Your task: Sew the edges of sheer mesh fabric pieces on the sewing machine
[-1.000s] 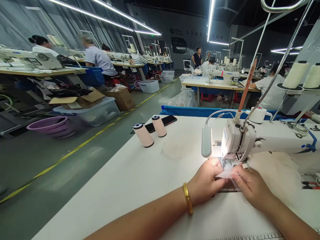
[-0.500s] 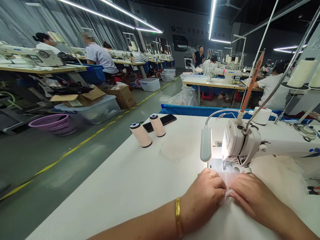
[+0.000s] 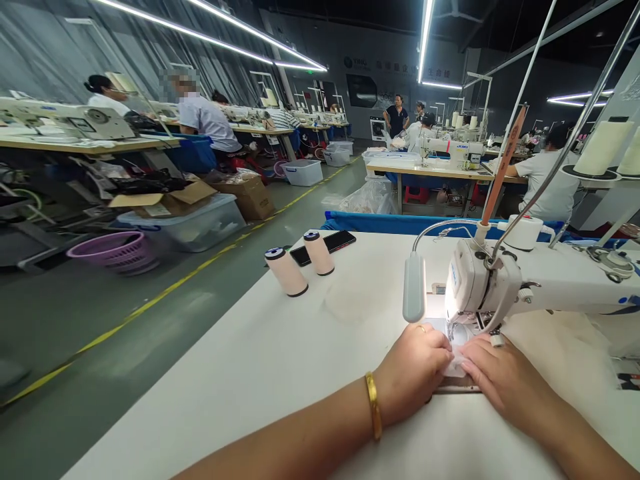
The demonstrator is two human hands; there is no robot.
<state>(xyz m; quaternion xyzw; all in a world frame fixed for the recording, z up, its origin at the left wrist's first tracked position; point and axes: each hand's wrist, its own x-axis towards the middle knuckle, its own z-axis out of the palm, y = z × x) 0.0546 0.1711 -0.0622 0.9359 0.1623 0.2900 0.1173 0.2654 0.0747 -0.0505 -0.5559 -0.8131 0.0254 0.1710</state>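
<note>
Both hands are close to the needle of a white sewing machine. Thin, sheer white fabric lies under the presser foot and between my fingers. My left hand, with a ring and a gold bangle on the wrist, is closed on the fabric's left side. On the other side my right hand pinches the same fabric, its fingertips close to those of the left. More sheer pale fabric is spread to the right, beneath the machine arm. The fingertips are partly hidden.
Two pale pink thread cones stand at the table's back left beside a black phone. A lamp hangs left of the machine head. Cream thread cones are on a stand at right. People sew at other tables beyond the aisle.
Both hands have moved forward, nearer the needle, carrying the sheer fabric with them. The machine's plate edge now shows between my wrists. The view has shifted slightly.
</note>
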